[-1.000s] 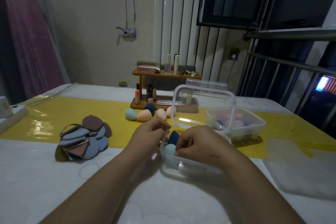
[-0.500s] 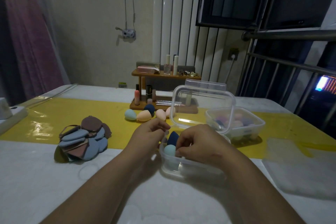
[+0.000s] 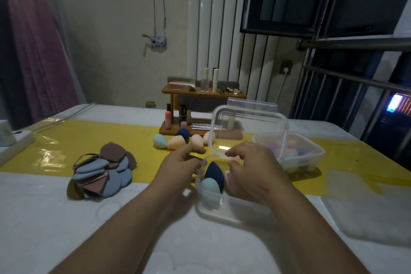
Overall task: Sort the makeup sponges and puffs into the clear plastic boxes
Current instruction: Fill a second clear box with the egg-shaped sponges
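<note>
The near clear box (image 3: 222, 212) stands on the white table with its lid (image 3: 249, 131) hinged up behind it. A dark blue sponge (image 3: 215, 173) and a teal sponge (image 3: 210, 187) stand in its left end. My left hand (image 3: 180, 163) curls its fingers at the box's left rim. My right hand (image 3: 252, 169) hovers over the box's right half, fingers loosely bent and holding nothing. Loose sponges lie on the yellow mat: teal (image 3: 160, 141), peach (image 3: 176, 142), dark blue (image 3: 183, 133) and pink (image 3: 197, 139). A pile of flat puffs (image 3: 102, 171) lies to the left.
A second clear box (image 3: 311, 162) holding several sponges sits behind and to the right. A wooden cosmetics rack (image 3: 200, 95) stands at the back of the mat. A white power strip (image 3: 15, 142) lies at the far left, and a metal railing is on the right.
My right hand has lifted off the two sponges in the near box and shifted slightly right, so both sponges now show. My left hand has stayed at the rim.
</note>
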